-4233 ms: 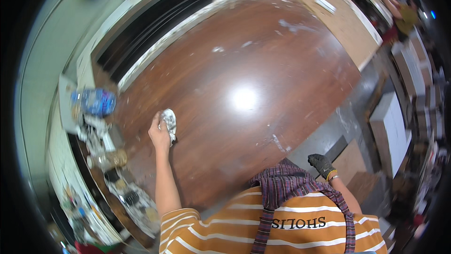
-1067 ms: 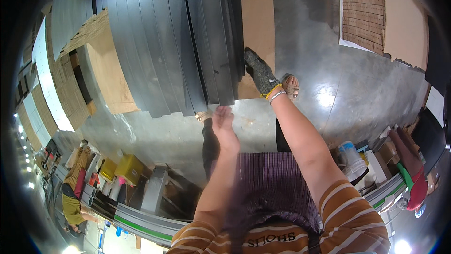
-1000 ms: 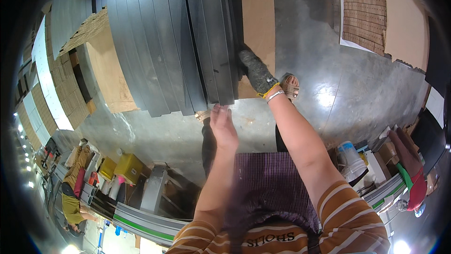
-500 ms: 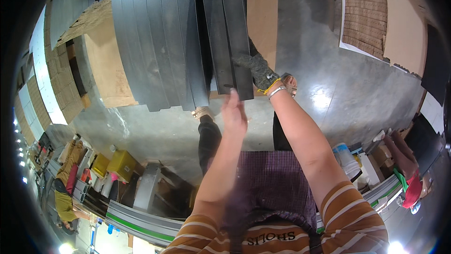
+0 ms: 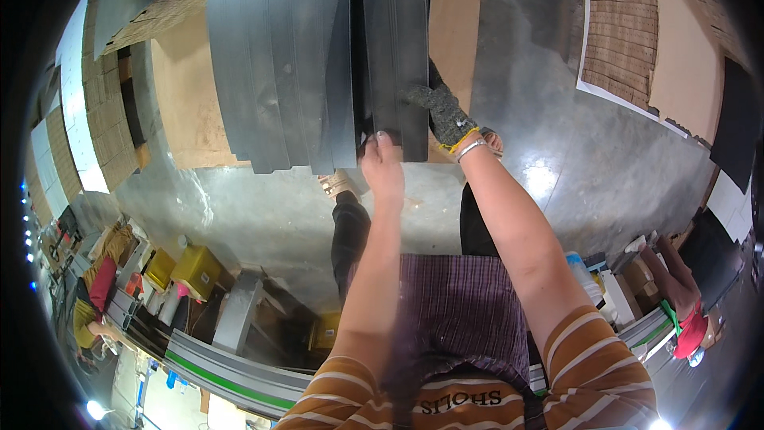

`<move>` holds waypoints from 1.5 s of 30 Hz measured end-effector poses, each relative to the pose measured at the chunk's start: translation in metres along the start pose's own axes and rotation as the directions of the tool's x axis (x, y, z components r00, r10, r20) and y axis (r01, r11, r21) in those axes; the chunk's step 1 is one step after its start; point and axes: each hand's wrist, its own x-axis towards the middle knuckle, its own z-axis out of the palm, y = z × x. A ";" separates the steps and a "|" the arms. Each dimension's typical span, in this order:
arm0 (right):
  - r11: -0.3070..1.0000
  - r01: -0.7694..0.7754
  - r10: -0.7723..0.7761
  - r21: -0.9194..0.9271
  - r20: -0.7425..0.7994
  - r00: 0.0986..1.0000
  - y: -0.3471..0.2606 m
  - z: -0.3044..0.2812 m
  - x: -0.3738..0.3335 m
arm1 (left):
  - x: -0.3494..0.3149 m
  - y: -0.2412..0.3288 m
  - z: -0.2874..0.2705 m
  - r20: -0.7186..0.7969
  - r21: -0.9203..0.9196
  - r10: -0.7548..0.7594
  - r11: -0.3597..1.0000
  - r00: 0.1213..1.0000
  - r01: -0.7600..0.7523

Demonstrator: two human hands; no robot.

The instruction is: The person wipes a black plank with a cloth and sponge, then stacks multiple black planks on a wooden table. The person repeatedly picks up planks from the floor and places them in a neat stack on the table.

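The long black strips (image 5: 394,40) under the two hands are flat and straight, with a dull, smooth face, and they lie side by side just to the right of a wider stack of similar black boards (image 5: 278,56). The right hand (image 5: 447,116) wears a dark, rough knitted glove with yellow cuff; its fingers are clamped on the right edge of the strips, the thumb across the top face. The left hand (image 5: 383,163) is bare and touches the near end of the strips at their left corner, its fingers bent; whether they are closed on it, I cannot tell. A narrow dark gap separates the strips from the stack, whose near ends make a stepped, uneven edge. Plain brown sheets (image 5: 187,100) show on both sides, while ridged cardboard (image 5: 621,28) stands farther right. Between the near ends and the purple striped apron (image 5: 458,303) is open grey floor (image 5: 549,128), smooth and shiny, with more room toward the right. The far ends of the strips are cut off by the upper border, and the glove's lower fingers are hidden.
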 end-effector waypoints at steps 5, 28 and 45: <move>1.000 0.012 -0.012 0.000 -0.067 0.998 -0.002 -0.003 -0.013 | -0.009 0.003 -0.007 0.173 0.041 0.015 0.999 0.985 -0.022; 0.989 -0.035 0.056 0.144 -0.144 0.988 -0.001 -0.022 -0.090 | 0.034 0.055 0.028 0.600 -0.210 0.012 0.967 0.800 0.143; 0.886 -0.162 0.215 0.435 -0.076 0.974 0.092 -0.115 -0.107 | 0.015 -0.009 0.067 0.792 -0.171 -0.199 0.835 0.578 0.522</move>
